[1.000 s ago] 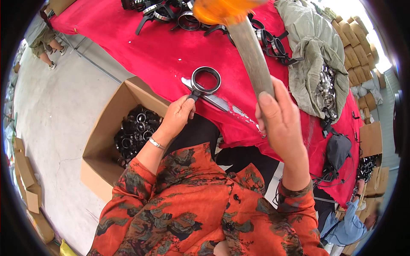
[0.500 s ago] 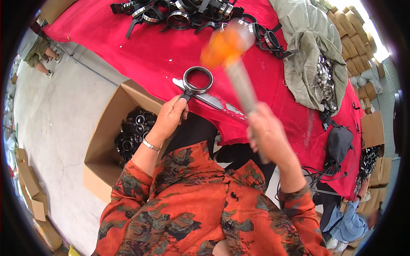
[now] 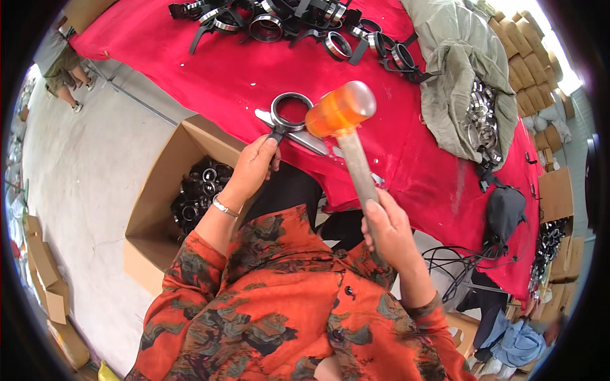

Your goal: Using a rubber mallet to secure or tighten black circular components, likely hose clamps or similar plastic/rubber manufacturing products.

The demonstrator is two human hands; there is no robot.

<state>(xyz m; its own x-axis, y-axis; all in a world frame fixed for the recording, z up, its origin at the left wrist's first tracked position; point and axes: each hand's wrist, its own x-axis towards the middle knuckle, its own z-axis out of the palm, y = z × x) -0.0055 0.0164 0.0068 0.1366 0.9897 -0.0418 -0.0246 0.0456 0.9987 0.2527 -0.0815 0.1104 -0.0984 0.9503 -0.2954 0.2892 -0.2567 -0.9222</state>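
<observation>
My left hand (image 3: pixel 255 165) grips the short black handle of a ring-shaped part (image 3: pixel 291 113), which has a black ring with a silver metal band. The ring rests at the table's near edge, over a pale worn strip (image 3: pixel 308 142). Closed round the grey handle of a mallet (image 3: pixel 341 109), my right hand (image 3: pixel 389 227) holds its translucent orange head just right of the ring. Whether the mallet touches the ring I cannot tell. Several similar black and silver ring parts (image 3: pixel 265 28) lie heaped at the far side of the red-covered table (image 3: pixel 394 146).
A cardboard box (image 3: pixel 152 190) with black ring parts stands left of my lap. A green-grey sack (image 3: pixel 448 108) spills metal bands at the right, near a black pouch (image 3: pixel 506 213) and cables (image 3: pixel 445 260). People stand at far left (image 3: pixel 60 63) and lower right (image 3: pixel 518 343).
The mallet has come down and nearer, its head now beside the ring. My right hand has lowered slightly. The left hand keeps its hold, with the ring shifted slightly left and up.
</observation>
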